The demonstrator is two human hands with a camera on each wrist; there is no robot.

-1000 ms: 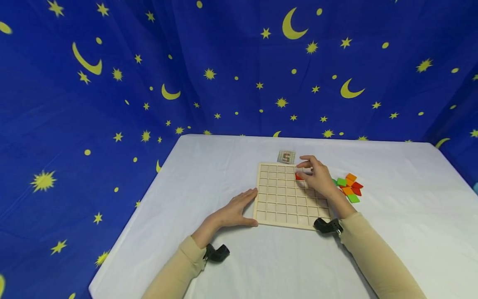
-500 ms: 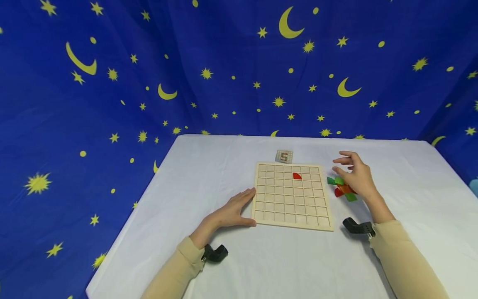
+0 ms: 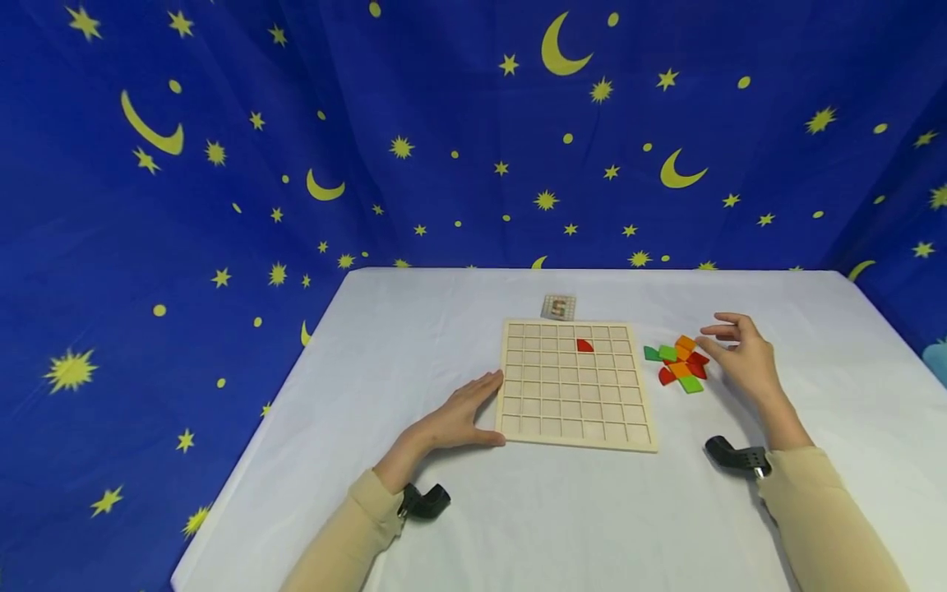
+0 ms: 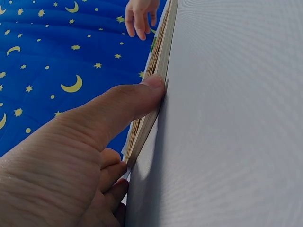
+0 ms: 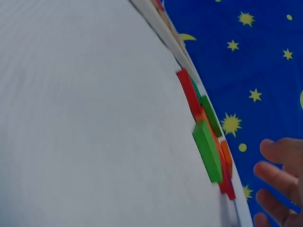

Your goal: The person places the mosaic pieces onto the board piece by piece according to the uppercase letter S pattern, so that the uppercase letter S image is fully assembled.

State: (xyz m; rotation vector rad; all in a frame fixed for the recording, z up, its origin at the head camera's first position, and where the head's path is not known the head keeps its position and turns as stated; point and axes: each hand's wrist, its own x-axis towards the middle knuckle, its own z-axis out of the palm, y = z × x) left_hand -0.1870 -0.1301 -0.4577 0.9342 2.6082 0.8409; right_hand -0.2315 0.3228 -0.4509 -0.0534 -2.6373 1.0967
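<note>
My left hand (image 3: pixel 457 419) lies flat with straight fingers, thumb pressing the left edge of the pale wooden grid board (image 3: pixel 574 411) mid-table. My right hand (image 3: pixel 743 355) hovers relaxed and empty just right of the loose pile of red, orange and green wooden tiles (image 3: pixel 681 365). One red quarter-round tile (image 3: pixel 584 346) sits in a far-row cell.
</note>
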